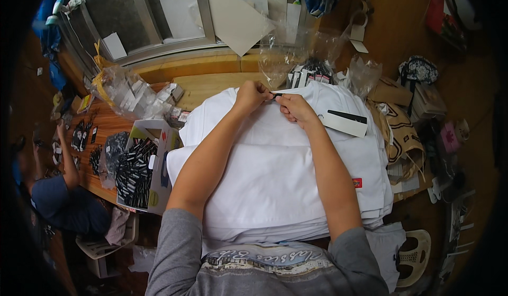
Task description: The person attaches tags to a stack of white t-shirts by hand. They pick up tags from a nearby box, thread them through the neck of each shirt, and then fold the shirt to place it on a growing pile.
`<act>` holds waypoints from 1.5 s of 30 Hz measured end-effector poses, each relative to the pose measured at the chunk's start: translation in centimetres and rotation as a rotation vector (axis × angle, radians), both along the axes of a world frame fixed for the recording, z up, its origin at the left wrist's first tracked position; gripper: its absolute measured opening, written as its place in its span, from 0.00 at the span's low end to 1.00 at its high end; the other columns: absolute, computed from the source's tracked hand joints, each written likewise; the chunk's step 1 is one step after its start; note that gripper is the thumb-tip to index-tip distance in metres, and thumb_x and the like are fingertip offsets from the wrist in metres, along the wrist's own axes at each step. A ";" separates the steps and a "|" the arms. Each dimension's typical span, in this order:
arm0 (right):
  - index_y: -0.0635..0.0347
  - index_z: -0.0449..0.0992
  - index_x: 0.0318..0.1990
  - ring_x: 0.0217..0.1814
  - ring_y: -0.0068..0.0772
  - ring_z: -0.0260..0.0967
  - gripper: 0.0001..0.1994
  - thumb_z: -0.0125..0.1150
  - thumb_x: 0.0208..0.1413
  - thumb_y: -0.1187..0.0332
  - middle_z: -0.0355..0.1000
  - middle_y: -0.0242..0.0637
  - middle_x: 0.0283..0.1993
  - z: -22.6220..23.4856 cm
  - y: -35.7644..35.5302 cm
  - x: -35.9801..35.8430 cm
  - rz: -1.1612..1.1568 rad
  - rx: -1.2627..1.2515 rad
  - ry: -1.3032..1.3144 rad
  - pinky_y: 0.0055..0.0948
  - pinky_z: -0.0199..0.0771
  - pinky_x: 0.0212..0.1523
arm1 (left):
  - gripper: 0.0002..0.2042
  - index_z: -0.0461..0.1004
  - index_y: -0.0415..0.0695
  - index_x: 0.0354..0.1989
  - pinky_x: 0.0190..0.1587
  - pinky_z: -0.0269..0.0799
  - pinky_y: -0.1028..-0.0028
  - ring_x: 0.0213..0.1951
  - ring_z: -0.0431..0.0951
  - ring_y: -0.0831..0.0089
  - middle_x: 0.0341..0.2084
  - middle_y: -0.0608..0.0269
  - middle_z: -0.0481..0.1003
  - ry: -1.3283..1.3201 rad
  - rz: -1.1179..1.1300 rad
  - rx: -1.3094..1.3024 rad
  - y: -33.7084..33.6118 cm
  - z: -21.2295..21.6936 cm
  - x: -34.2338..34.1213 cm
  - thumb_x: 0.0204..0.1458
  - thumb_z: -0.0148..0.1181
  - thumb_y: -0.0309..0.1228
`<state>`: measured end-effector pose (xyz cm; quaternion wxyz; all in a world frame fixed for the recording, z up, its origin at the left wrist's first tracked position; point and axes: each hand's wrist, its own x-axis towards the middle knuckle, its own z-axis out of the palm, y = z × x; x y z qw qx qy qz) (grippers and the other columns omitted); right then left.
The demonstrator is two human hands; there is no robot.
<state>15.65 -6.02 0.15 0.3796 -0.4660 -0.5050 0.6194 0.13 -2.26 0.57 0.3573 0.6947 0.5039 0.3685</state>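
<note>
- Left hand and right hand: fingertips pinched closed on a small, slim black strip.
- It sits over the folded white cloth shirt, toward the bench's far edge.
- Strip probably light, fiddly; grip its ends.
- Shirt likely soft, limp; lift from beneath.

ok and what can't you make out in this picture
All in the head view:
Small dark piece between left hand and right hand: too small, partly covered by them.
Pile of white clothes: full count, lower layers hidden underneath.
Box: bottom, hidden by black tags.
Co-worker: partly lost in the dark left rim.
</note>
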 end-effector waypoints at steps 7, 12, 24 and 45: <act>0.55 0.60 0.16 0.08 0.12 0.42 0.13 0.47 0.50 0.66 0.52 0.22 0.11 -0.6 0.1 -0.3 -0.092 0.092 0.011 0.14 0.39 0.07 | 0.05 0.68 0.39 0.12 0.22 0.63 0.70 0.18 0.70 0.64 0.13 0.55 0.70 0.153 0.123 0.278 -1.9 1.2 1.2 0.30 0.57 0.25; 0.62 0.69 0.18 0.11 0.16 0.53 0.11 0.51 0.46 0.65 0.60 0.27 0.11 -2.1 0.9 -1.6 -0.309 0.410 -0.366 0.18 0.49 0.12 | 0.02 0.67 0.38 0.13 0.24 0.63 0.66 0.21 0.69 0.55 0.15 0.49 0.69 0.300 0.203 0.539 -2.0 0.5 2.1 0.30 0.53 0.22; 0.63 0.68 0.24 0.10 0.14 0.53 0.07 0.52 0.47 0.68 0.63 0.29 0.15 -0.8 0.1 -0.8 -0.233 0.220 -0.025 0.13 0.49 0.09 | 0.09 0.65 0.38 0.23 0.22 0.65 0.83 0.19 0.69 0.79 0.17 0.64 0.68 -0.317 -0.007 -0.185 -0.5 0.9 -0.3 0.32 0.60 0.18; 0.62 0.75 0.24 0.16 0.21 0.65 0.05 0.56 0.36 0.72 0.70 0.35 0.17 0.3 1.7 4.9 -0.440 0.618 -0.584 0.21 0.64 0.23 | 0.04 0.70 0.40 0.18 0.25 0.65 0.72 0.21 0.71 0.67 0.15 0.58 0.71 0.256 0.073 0.296 -0.6 1.1 -1.6 0.30 0.56 0.22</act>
